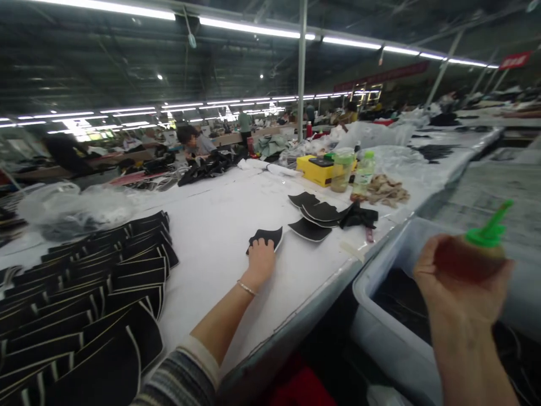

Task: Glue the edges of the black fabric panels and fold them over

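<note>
– Black panel [271, 234] is lying on the white-covered desk [236, 208], left hand [261, 260] is resting over its near edge. You seeing the fingers?
– Yeah, they're bending slightly, tips touching the panel. Can't tell if they're pinching it.
– And the right?
– Right hand [462, 287] is holding a squeeze bottle [467, 259] up by the plastic bin [380, 344], fingers clamping round its sides. Green nozzle [486, 234] is pointing up, tilting to the person's right. Reddish-brown liquid is showing inside.
– Other panels?
– Loose panels [310, 230] are overlapping just right of the left hand, crumpled black item [359, 217] is lying against them. Panel rows [139, 270] are overlapping at the person's left, pale edges showing.
– Farther back?
– Yellow box [310, 171] is sitting on the desk, green-capped bottle [364, 173] is standing near it, beige cloth [391, 192] is lying beside that bottle.
</note>
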`<state>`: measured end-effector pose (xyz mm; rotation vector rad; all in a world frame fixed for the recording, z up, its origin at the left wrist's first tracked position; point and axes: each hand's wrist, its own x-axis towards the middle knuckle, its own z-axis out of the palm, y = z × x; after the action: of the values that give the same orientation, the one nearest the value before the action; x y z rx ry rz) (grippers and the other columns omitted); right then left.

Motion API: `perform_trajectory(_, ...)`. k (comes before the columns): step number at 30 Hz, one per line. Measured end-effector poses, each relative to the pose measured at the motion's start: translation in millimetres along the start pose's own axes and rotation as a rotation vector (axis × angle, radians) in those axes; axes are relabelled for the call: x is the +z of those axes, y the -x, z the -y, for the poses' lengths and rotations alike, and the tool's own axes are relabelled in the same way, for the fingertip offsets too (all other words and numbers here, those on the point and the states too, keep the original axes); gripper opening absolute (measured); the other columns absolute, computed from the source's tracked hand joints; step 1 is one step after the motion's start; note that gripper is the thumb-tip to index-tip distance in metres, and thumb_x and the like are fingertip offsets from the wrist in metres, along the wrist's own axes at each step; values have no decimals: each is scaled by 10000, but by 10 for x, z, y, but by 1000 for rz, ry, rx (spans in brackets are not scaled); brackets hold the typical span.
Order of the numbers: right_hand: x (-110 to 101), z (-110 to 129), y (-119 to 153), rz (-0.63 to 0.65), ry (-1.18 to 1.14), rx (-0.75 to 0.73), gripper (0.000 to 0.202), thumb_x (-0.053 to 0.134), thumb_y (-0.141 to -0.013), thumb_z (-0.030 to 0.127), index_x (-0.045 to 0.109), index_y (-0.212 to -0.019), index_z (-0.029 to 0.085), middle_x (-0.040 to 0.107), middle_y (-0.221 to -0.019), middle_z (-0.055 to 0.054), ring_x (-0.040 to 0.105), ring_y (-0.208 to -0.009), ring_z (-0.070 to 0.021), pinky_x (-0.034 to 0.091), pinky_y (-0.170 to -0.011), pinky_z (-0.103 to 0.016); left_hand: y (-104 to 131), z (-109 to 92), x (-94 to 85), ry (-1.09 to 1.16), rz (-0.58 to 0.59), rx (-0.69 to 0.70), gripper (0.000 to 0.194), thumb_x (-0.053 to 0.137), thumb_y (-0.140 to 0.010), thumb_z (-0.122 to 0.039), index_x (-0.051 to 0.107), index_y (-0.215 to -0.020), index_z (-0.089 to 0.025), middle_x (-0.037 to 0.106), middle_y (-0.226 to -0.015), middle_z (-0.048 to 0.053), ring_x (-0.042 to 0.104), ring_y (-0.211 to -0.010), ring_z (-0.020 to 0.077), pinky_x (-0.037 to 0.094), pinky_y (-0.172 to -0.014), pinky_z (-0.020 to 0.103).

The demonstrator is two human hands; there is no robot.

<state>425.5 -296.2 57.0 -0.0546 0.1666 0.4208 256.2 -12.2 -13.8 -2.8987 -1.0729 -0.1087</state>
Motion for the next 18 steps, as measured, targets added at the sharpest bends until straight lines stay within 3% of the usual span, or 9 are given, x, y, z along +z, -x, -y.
perform_trajectory(3,-48,258,1,-21,161,-182,511,357,-929,538,646,-1208,221,763,-920,-47,742,-874,-236,570,-798,-401,293,111,-28,-48,34,134,475,349,-879,-40,542,-1300,-145,577,-1166,175,529,-1068,274,453,-861,380)
perform_trajectory(6,-183,191,-27,-119,306,-190,456,422,-915,534,698,-1089,216,766,-861,-40,750,-805,-223,586,-784,-423,854,335,-102,-99,97,220,596,368,-846,-17,468,-1406,-193,585,-1185,145,553,-1052,265,479,-835,363)
perform_trajectory(9,-358,-124,-52,-255,420,-111,375,459,-912,457,704,-965,179,758,-796,-58,750,-710,-231,623,-645,-411,1420,530,-211,-27,212,134,480,441,-926,-281,492,-1397,-203,580,-1206,139,586,-1024,273,502,-834,380)
perform_trajectory(11,-477,-389,-26,-200,478,-43,218,558,-872,373,679,-924,199,759,-824,-34,751,-738,-236,632,-628,-415,1651,574,-280,75,255,83,494,440,-929,-456,548,-1343,-210,570,-1215,133,595,-1034,268,500,-872,381)
perform_trajectory(13,-573,-636,44,-101,547,27,121,679,-786,296,655,-880,223,756,-853,-1,748,-763,-231,638,-629,-425,1728,545,-321,136,247,20,473,431,-926,-462,584,-1290,-202,563,-1210,133,586,-1064,267,489,-904,377)
perform_trajectory(18,-632,-993,263,147,837,142,375,843,-615,307,667,-924,189,726,-843,-19,713,-725,-202,641,-598,-350,1545,380,-336,137,276,-77,358,498,-866,-329,621,-1145,-143,554,-1147,162,566,-1089,293,483,-902,385)
